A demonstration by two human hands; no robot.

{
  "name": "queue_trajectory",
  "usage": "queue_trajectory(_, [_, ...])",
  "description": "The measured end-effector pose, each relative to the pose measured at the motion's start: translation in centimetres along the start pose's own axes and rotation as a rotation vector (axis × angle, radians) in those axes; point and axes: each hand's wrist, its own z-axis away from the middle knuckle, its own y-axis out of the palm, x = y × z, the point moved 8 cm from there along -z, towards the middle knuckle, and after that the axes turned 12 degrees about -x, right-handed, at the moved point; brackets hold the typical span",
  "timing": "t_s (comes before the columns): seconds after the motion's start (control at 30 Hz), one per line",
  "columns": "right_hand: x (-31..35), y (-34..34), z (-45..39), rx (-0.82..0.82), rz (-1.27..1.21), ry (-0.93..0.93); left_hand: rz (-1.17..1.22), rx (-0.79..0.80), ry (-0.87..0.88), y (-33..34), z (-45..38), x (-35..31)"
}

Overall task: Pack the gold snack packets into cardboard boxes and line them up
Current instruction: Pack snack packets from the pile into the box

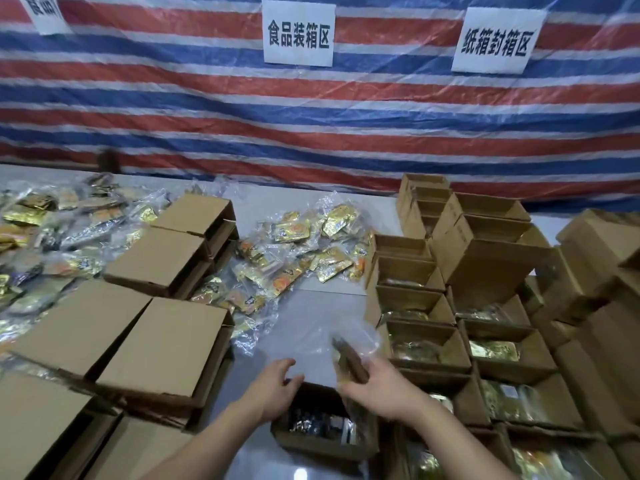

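Note:
An open cardboard box stands on the table right in front of me, with dark and shiny packets inside. My left hand rests on its left rim, fingers curled over the edge. My right hand is above the box's right side and grips a blurred clear bag of packets by its lower end. A heap of gold snack packets in clear bags lies on the table beyond. Rows of open boxes holding gold packets stand to the right.
Closed and flattened cardboard boxes are stacked at the left. More packet bags pile up at the far left. A red, white and blue striped tarp with paper signs hangs behind the table. Bare table surface shows between the stacks.

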Motion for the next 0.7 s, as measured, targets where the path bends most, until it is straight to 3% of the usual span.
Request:
queue_trajectory(0.13, [-1.2, 5.1, -0.5, 0.289, 0.256, -0.077, 0.071, -0.027, 0.099, 1.6, 0.3, 1.6])
queue_trajectory(0.3, [-2.4, 8.7, -1.6, 0.487, 0.456, -0.059, 0.316, -0.052, 0.099, 1.2, 0.4, 1.0])
queue_trajectory(0.47, [-2.7, 12.4, -3.0, 0.514, 0.548, -0.182, 0.47, -0.03, -0.061, 1.3, -0.3, 2.6])
queue_trajectory(0.7, [-6.6, 13.6, -3.5, 0.527, 0.758, -0.033, 0.616, -0.027, -0.196, 3.4, -0.7, 4.2])
